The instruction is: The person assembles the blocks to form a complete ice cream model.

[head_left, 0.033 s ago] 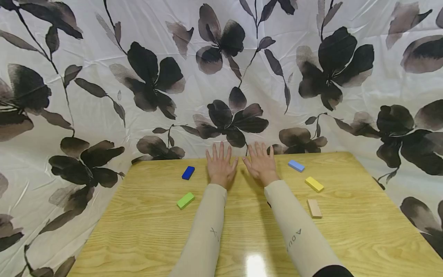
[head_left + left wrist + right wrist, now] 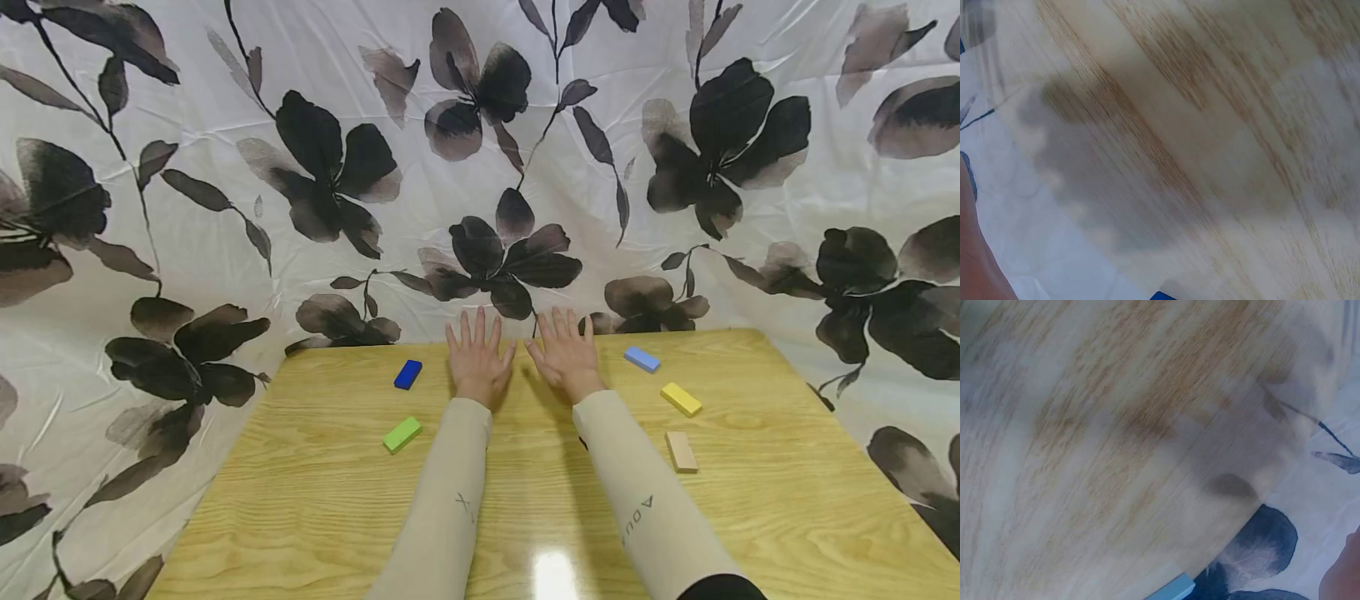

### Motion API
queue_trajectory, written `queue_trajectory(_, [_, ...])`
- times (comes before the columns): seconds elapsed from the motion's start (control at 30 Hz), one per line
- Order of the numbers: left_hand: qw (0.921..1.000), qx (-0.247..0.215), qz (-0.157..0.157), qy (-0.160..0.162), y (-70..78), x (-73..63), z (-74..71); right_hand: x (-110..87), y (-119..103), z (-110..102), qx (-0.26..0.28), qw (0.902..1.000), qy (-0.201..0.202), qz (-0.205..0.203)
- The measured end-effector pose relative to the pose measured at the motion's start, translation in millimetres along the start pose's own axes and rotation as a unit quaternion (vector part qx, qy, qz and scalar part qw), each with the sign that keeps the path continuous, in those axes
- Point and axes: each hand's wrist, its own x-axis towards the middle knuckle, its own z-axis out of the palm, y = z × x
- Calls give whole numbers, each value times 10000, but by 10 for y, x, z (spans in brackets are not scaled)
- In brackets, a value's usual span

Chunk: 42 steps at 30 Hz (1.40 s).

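Note:
My left hand point(image 2: 477, 362) is at the table's far edge with its fingers straight and spread, holding nothing. Beside it, thumb close to thumb, my right hand point(image 2: 566, 358) has the same flat, spread pose and is likewise without anything in it. A dark blue block point(image 2: 408, 374) lies left of the left hand, with a lime green block point(image 2: 402, 435) nearer the front. To the right of the right hand lie a light blue block point(image 2: 642, 359), a yellow block point(image 2: 681, 399) and a beige block point(image 2: 682, 452). The left wrist view catches just a corner of the dark blue block point(image 2: 1163, 295).
The wood-grain table point(image 2: 315, 500) spreads under both forearms. A white cloth point(image 2: 337, 275) printed with dark flowers hangs behind the table and along its sides. In the right wrist view, the light blue block point(image 2: 1174, 589) shows at the bottom edge.

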Motion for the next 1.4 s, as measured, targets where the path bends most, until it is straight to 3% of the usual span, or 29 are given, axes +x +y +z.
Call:
queue_trajectory(0.4, [9999,-61,22,129,-107,29,106,-51,-18,-97,-125,9998,100,-130])
queue_trajectory(0.8, [9998,-176,29,3,-146,10,33,-48,-23,-129,-221,9993,95,-292])
queue_trajectory(1.03, [9994,-248,113,225,-146,-13,-10,-34,5,-108,-251,9993,57,-254])
queue_trajectory(1.4, [9989,-318,312,156,-111,-51,-21,-123,7,-174,-206,9987,174,-434])
